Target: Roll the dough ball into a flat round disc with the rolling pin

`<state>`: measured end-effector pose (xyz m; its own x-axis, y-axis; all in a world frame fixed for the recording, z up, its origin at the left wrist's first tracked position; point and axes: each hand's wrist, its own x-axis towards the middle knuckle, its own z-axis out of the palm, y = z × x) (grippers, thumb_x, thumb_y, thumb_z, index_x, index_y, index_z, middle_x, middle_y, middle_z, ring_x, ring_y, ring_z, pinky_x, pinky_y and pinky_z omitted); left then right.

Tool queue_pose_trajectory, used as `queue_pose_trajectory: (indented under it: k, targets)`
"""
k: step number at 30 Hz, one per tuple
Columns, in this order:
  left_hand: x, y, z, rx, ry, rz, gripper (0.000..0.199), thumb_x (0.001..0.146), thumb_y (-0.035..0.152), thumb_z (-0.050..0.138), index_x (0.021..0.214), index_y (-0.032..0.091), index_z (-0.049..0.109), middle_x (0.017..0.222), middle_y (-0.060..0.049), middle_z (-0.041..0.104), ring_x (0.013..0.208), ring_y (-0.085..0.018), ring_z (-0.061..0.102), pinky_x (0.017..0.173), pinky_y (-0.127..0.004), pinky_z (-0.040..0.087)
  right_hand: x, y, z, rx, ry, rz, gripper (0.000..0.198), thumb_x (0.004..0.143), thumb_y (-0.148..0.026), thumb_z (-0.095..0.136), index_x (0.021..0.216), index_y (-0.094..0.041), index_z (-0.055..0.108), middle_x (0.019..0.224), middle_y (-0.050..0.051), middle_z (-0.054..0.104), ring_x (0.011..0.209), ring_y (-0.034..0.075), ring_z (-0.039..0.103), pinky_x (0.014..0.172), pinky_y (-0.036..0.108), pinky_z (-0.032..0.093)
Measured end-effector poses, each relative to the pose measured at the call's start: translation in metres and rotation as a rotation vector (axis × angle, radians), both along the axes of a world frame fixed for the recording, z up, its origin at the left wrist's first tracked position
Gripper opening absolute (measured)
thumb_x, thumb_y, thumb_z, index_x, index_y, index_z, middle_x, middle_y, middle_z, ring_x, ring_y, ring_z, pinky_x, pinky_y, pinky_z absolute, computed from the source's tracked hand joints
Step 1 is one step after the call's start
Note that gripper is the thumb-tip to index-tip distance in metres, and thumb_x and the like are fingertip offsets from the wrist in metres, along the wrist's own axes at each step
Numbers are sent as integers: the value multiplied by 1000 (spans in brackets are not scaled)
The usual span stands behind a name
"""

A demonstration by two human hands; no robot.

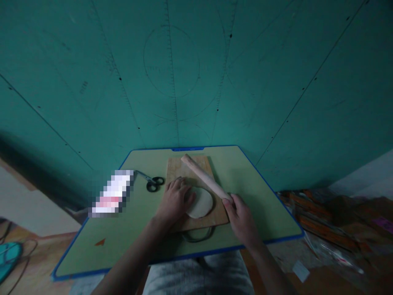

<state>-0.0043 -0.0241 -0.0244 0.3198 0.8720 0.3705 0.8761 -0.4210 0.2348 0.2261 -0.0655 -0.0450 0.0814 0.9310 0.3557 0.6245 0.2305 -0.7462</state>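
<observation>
A flat round of dough [200, 203] lies on a wooden cutting board [172, 167]. My left hand [175, 200] rests at its left side, fingers on the board and thumb over the edge of the dough, gripping nothing that I can see. A wooden rolling pin [205, 177] slants across the board, its far end near the board's back edge. My right hand [240, 212] is closed around its near end, right of the dough.
Scissors [151, 181] with dark handles lie left of the board. A pixelated patch [113, 194] covers something at the table's left edge. The blue-rimmed table [254, 196] stands against a green wall [190, 82]. An orange scrap [100, 242] lies front left.
</observation>
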Motion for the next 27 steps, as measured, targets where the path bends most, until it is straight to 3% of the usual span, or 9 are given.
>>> queue_pose_trajectory:
  k: [12,27]
  targets:
    - [1,3,4,-17,50,-62,33,88,47,62,106,20,69,127,-11,61,125,-29,51,104,-47,42,-1,0,4,-2,5,-13,39,95,-55,41,85,-21,58,73,5,66,65,20,63,59,28,45]
    - [2,5,4,-90,18,-42,31,87,45,64,101,17,66,120,-11,60,116,-28,55,101,-43,43,-1,2,2,-8,39,-38,42,93,-58,42,84,-20,58,71,5,64,64,20,60,59,29,45]
